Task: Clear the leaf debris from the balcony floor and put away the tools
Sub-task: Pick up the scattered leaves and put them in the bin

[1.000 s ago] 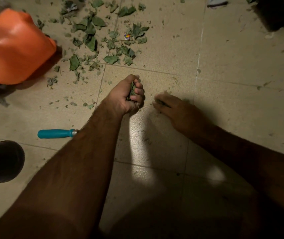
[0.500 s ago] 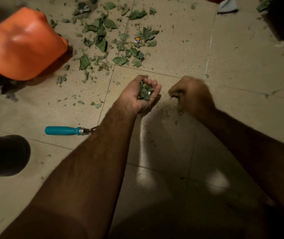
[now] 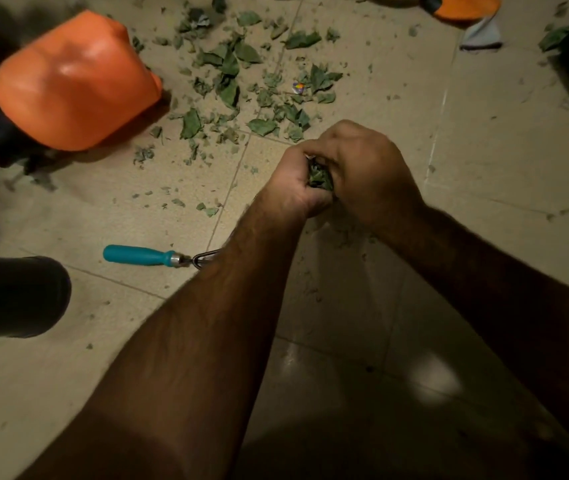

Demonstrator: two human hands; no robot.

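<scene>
While between hands [image 3: 293, 183] [image 3: 366, 171], leaves [image 3: 318, 176] inside grip

The only view came from a head-worn wide-angle camera — facing forward and steeply down, near the tiled floor [image 3: 501, 140].

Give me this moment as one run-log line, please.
phase: gathering | left hand: holds leaf clump | right hand: grips same clump | loose leaves: scattered on floor | teal-handled tool: lying untouched

Left hand [image 3: 293, 190] and right hand [image 3: 366, 171] curl together, clasping leaf debris [image 3: 318, 176].
</scene>
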